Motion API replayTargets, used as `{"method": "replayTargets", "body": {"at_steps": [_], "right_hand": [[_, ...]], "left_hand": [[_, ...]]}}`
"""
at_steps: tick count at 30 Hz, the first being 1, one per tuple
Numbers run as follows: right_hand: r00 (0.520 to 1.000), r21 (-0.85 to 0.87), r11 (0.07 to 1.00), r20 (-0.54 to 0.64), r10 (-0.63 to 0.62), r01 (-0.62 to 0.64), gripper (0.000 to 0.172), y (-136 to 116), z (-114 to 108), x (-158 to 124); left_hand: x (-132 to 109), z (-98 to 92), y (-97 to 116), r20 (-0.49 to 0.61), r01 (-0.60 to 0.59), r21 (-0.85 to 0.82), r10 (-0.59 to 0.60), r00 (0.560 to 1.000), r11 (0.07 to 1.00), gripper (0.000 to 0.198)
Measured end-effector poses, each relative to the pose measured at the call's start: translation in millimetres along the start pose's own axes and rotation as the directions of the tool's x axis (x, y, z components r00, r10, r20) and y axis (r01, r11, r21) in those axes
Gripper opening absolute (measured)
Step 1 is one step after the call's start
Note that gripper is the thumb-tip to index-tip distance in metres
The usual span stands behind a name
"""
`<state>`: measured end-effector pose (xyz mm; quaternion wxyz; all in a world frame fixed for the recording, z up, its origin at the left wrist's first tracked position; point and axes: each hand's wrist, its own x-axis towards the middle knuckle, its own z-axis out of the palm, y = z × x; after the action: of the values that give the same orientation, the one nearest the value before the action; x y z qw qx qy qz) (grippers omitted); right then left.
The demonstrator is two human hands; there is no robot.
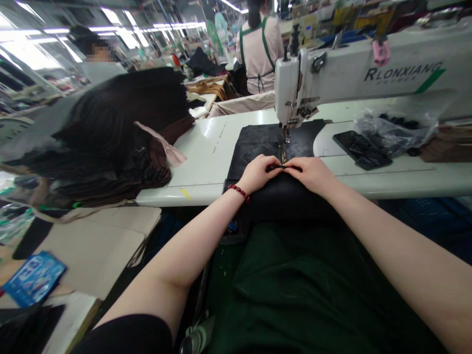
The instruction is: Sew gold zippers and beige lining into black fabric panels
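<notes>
A black leather-like piece (254,142) lies on the sewing table and hangs over its front edge. In it, a narrow slot shows a gold-coloured strip that looks like a zipper (283,154), just below the presser foot (286,135) of the white sewing machine (288,93). My left hand (258,173), with a dark red bead bracelet at the wrist, pinches a fold of the black piece at the slot's near end. From the other side my right hand (312,173) pinches the same fold, its fingertips almost meeting the left ones.
A tall stack of dark cut pieces (121,118) stands on the left. To the right lie a dark phone (350,145), a clear plastic bag (400,128) and brown pieces (448,143). Beige boards (99,246) and a blue packet (35,279) sit lower left. Two people are beyond the table.
</notes>
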<state>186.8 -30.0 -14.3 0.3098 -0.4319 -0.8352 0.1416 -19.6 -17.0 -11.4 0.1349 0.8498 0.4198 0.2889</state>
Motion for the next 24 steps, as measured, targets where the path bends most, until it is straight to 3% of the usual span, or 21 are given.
{"method": "replayTargets", "body": {"at_steps": [8, 15, 24], "right_hand": [[0.999, -0.101, 0.994, 0.019, -0.04, 0.042, 0.022, 4.3, 2.0, 1.9], [1.0, -0.09, 0.996, -0.011, 0.004, -0.005, 0.017, 1.5, 1.9, 6.7], [0.998, -0.015, 1.0, -0.058, 0.008, -0.009, 0.04, 2.6, 2.9, 1.2]], "left_hand": [[-1.3, -0.8, 6.9, 0.007, -0.038, 0.029, 0.038, 0.999, 0.999, 0.018], [3.2, 2.2, 6.5, -0.015, -0.002, 0.01, 0.002, 1.0, 1.0, 0.017], [4.9, 4.3, 2.6, -0.031, 0.039, -0.035, -0.04, 0.999, 0.999, 0.015]]}}
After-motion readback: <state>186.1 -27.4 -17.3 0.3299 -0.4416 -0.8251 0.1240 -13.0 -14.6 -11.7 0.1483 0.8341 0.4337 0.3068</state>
